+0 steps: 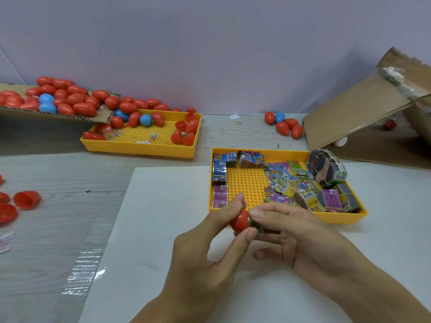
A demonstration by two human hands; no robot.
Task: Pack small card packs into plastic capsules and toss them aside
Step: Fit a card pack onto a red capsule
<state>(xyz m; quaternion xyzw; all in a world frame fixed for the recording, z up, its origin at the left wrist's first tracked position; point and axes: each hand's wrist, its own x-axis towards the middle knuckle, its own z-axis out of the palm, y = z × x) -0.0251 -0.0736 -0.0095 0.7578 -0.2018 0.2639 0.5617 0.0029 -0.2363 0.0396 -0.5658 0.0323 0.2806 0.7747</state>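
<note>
1. Lighting's bright and even, looks like it comes from overhead; colours are vivid.
2. Shadows are soft: a faint one under the hands on the white sheet (163, 229), a darker one beneath the leaning cardboard (363, 108).
3. Streaky glare on the clear plastic film (81, 276) at lower left.
4. Wide-angle bending toward the edges, and everything's a bit soft, corners most.
</note>
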